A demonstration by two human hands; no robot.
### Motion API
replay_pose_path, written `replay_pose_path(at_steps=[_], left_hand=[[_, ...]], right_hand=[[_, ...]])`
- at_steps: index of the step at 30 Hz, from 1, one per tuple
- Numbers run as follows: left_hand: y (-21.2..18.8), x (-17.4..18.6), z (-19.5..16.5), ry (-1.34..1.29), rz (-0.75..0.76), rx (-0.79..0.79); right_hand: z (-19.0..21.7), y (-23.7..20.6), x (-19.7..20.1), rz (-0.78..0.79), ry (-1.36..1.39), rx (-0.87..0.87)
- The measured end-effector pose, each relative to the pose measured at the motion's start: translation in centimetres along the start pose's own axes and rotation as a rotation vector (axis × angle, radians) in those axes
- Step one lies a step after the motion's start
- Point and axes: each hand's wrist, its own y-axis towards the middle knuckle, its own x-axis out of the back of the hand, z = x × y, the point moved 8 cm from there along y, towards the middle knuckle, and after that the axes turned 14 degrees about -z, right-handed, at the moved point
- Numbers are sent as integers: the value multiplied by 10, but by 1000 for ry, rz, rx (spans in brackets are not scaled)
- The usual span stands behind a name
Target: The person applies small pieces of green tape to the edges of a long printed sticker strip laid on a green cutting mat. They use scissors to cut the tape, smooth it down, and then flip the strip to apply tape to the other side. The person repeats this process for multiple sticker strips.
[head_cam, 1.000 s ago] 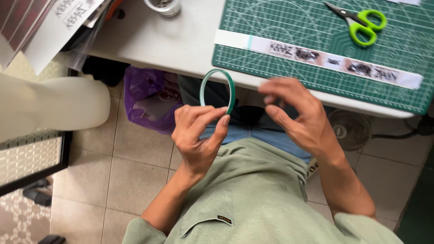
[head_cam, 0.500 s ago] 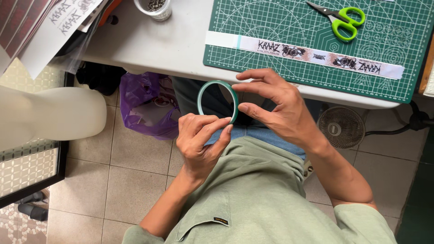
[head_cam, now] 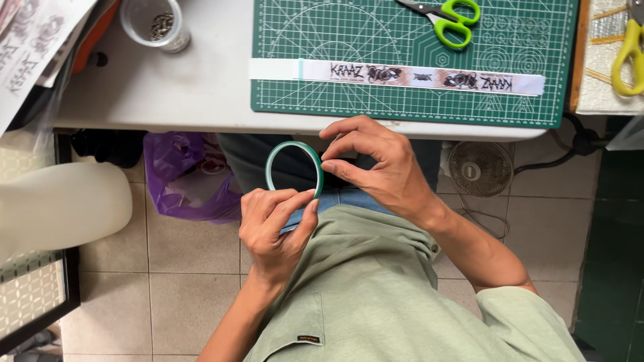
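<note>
— Where is the thin green ring of tape point(head_cam: 294, 169) now?

— Held upright in the air just below the near edge of the white counter point(head_cam: 194, 87), over the person's lap. The left hand point(head_cam: 276, 231) has its fingers and thumb closed on the ring's lower rim; the right hand point(head_cam: 376, 164) pinches the right side of the ring between thumb and forefinger, so both grips are clamped on it.

— What has changed from the earlier pictures?

— A second ago the right hand was apart from the ring, fingers loose beside it. Half a second ago it had reached the rim, and it now pinches it. The ring has stayed in the left hand throughout.

— And on the counter?

— A green cutting mat point(head_cam: 402, 40) carries a long printed paper strip point(head_cam: 402, 75) and green-handled scissors point(head_cam: 446, 20) at its far edge. A clear cup of small metal pieces point(head_cam: 155, 25) stands far left.
</note>
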Motion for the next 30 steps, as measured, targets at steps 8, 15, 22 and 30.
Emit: replay_pose_path(at_steps=[8, 15, 22, 30], left_hand=[[-8, -26, -1, -13, 174, 160], [-26, -66, 16, -199, 379, 583], [-52, -116, 17, -347, 756, 743], [-37, -123, -4, -607, 748, 414]], right_hand=[[0, -11, 14, -17, -203, 130], [-13, -21, 45, 10, -268, 81], [-27, -23, 74, 23, -345, -22], [-36, -9, 111, 20, -318, -142]])
